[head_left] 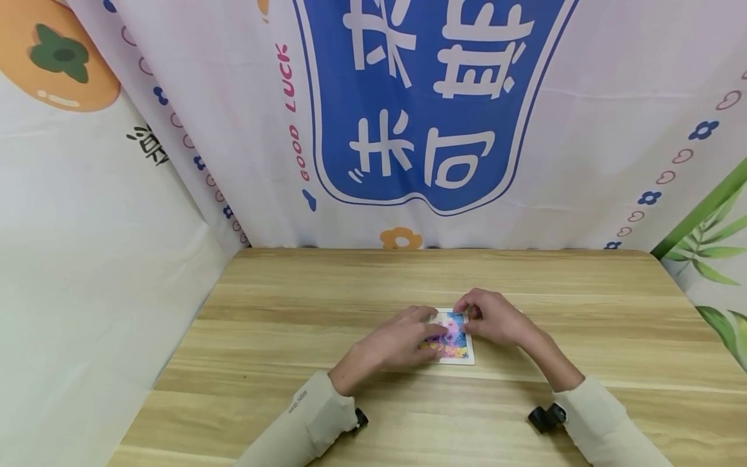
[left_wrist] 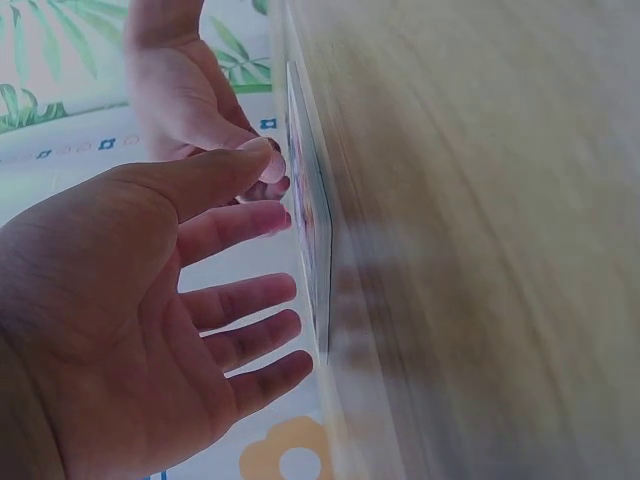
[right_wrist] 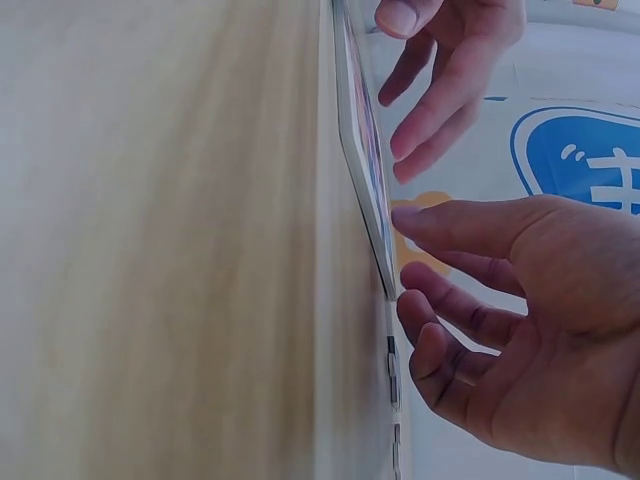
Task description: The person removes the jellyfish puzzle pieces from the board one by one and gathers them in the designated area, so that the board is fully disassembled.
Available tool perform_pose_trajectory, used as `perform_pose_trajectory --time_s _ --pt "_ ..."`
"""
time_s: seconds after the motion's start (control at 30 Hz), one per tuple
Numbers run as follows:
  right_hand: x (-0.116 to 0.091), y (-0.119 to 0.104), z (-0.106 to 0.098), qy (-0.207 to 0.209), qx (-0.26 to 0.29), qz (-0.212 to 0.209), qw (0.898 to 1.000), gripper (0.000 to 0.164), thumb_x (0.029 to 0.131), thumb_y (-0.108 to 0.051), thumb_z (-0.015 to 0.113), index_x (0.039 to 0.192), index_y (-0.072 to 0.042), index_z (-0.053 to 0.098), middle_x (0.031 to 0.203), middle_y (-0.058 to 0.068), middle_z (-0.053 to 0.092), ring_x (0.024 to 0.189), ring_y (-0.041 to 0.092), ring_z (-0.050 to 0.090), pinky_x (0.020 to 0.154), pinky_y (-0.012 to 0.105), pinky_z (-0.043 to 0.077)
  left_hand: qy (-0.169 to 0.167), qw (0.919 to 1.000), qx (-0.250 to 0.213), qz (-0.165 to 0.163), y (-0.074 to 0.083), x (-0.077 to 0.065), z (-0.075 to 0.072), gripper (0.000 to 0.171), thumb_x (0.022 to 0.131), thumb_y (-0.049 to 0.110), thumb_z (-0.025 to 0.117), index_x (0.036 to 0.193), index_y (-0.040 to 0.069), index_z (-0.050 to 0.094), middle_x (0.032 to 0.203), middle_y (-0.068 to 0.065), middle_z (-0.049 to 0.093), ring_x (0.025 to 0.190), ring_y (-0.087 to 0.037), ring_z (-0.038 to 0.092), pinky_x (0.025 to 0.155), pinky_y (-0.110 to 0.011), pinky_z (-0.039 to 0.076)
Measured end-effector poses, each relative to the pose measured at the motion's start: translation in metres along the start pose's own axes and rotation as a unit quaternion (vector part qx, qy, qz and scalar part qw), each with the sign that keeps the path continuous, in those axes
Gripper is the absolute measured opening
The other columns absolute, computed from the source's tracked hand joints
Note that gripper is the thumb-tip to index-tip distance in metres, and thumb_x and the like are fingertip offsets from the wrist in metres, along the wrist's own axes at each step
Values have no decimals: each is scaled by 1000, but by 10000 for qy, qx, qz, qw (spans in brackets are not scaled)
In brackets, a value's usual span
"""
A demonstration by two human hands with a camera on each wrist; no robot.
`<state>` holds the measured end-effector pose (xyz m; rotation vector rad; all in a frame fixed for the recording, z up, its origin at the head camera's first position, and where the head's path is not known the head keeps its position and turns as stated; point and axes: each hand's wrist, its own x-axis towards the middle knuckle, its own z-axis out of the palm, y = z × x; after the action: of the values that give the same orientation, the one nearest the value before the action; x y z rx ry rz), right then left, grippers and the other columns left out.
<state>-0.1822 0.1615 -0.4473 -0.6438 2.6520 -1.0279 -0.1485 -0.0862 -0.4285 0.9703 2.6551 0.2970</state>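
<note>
A flat, square picture board (head_left: 458, 353) with a white border and a colourful pink, blue and yellow print lies on the table. My left hand (head_left: 405, 337) is over its left part, covering some of the print. In the left wrist view the fingers of that hand (left_wrist: 130, 310) are spread and nearly straight, their tips close to the board (left_wrist: 317, 235). At the board's upper right is my right hand (head_left: 493, 316). The right wrist view shows that hand (right_wrist: 560, 310) with loosely bent fingers, thumb tip by the printed face; contact is hard to tell.
The wood-grain table (head_left: 280, 311) spreads out on all sides of the board. A white printed cloth (head_left: 245, 130) hangs behind the table's back edge, and another white cloth (head_left: 87, 259) hangs at the left. Black devices (head_left: 545, 418) sit at both sleeve cuffs.
</note>
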Motion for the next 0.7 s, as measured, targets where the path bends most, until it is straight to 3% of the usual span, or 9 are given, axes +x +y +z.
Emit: perform_pose_trajectory --time_s 0.3,0.7 --pt "1 -1 3 -61 -46 -29 10000 27 89 -1 83 115 -7 76 99 6 64 88 17 54 74 27 46 -129 9999 11 103 2 6 3 49 107 40 67 155 31 60 170 -9 44 158 -28 42 130 -48 37" --pt "3 -10 -2 -160 -529 -30 9985 29 89 -5 85 117 -7 79 101 2 74 88 15 61 78 29 53 -343 9994 -103 20 2 7 2 55 106 41 68 158 34 55 173 -7 38 161 -29 37 132 -50 32"
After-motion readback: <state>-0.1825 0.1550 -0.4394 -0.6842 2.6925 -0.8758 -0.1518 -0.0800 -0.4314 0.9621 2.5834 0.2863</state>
